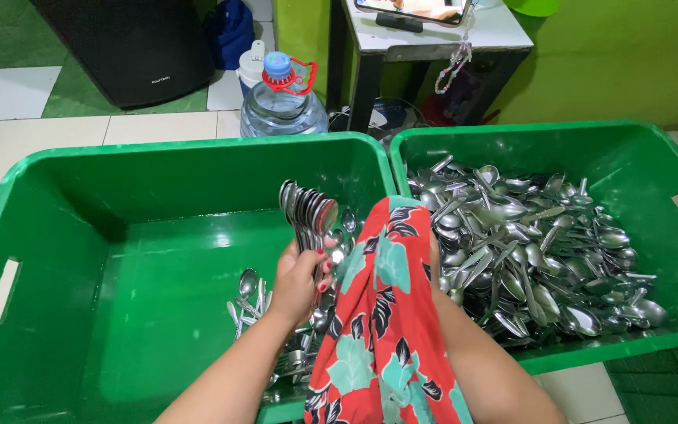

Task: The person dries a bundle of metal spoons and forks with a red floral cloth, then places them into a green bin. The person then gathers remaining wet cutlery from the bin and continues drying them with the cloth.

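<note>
My left hand (pixel 301 283) grips a fanned bunch of metal spoons (pixel 308 210) by their handles, bowls up, above the left green crate (pixel 64 235). A red floral cloth (pixel 378 314) drapes over my right forearm and covers my right hand, which lies hidden under it beside the spoon bunch. A small pile of spoons (pixel 256 302) lies on the left crate's floor near its right wall. The right green crate (pixel 637 157) holds a large heap of spoons (pixel 527 251).
Behind the crates stand a clear water jug with a blue cap (pixel 282 98), a dark table (pixel 433 47) with a phone on it, and a black speaker box (pixel 131 47). White floor tiles (pixel 9 149) and a green wall surround them.
</note>
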